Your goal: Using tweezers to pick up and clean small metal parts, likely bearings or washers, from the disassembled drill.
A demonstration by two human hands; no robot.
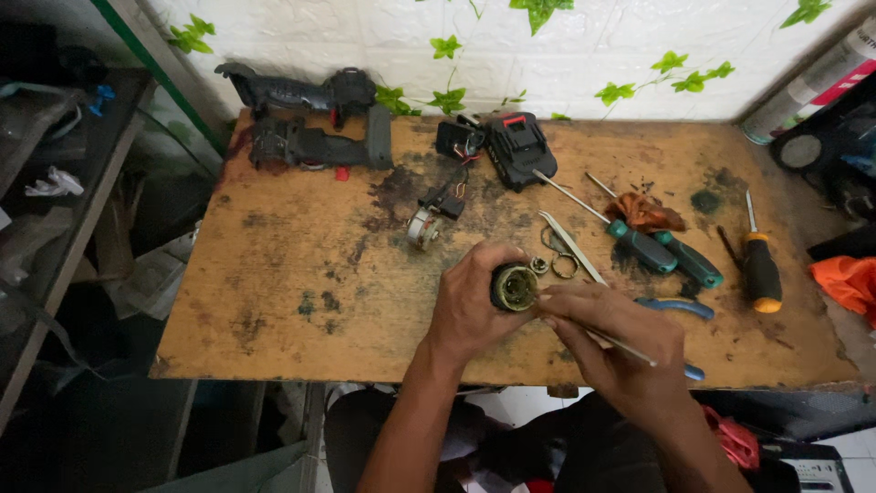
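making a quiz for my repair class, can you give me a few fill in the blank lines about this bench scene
1. The left hand holds a small round ____ part with its open end up.
2. The right hand holds thin metal ____ at that part.
3. The two screwdrivers beside the rag have ____ handles.
4. The black drill shell halves lie at the table's far ____ corner.

Missing words: gear; tweezers; green; left

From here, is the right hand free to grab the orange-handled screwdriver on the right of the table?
Probably not at once: the right hand is holding a thin metal tool at the round part. The orange-handled screwdriver lies uncovered, so the path looks free.
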